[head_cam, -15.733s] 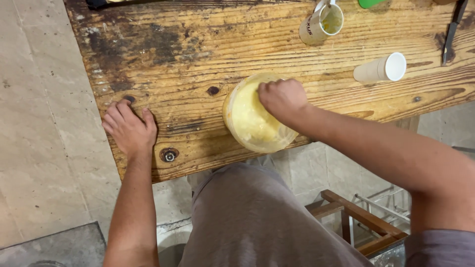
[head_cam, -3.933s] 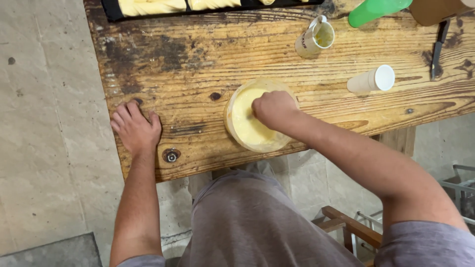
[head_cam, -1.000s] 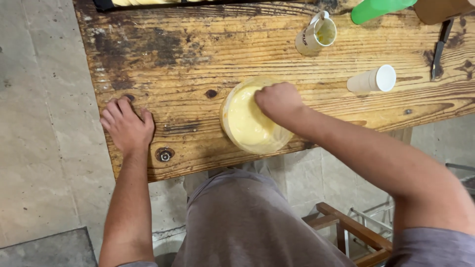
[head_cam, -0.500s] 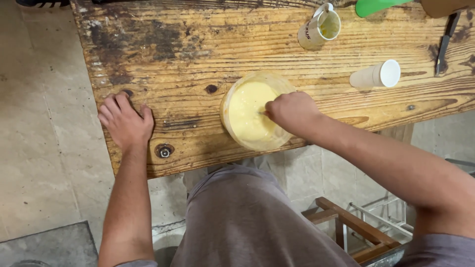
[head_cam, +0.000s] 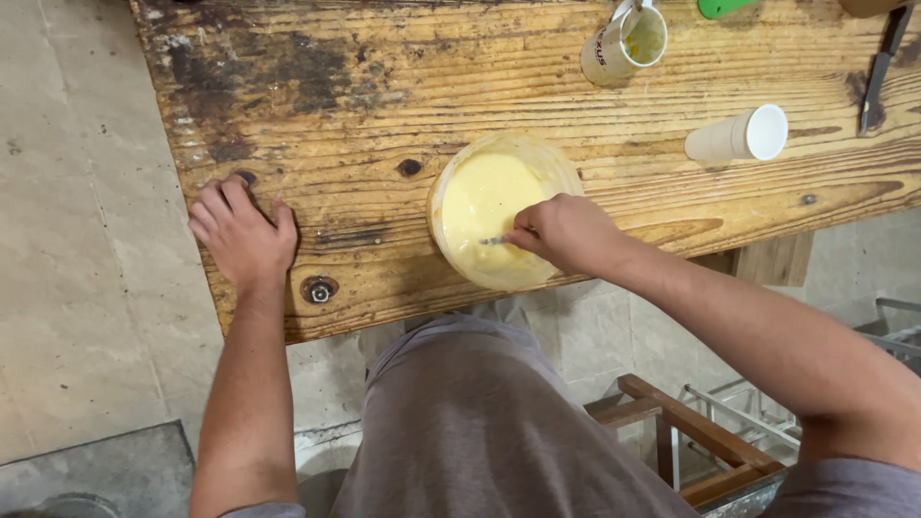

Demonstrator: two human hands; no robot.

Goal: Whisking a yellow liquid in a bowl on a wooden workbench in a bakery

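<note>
Bowl of yellow batter near the wooden table's front edge — right hand gripping a spoon, left hand flat, empty — unsteadied, might slide off.

Hidden / cut off
My utensil handle's buried in my fingers; green thing & knife cropped at top edge.

One view only, from the head, looking almost straight down; the wooden table fills the top half, the person's own torso and both forearms rise from the bottom edge; close enough to show wood grain; tiled floor at left.
</note>
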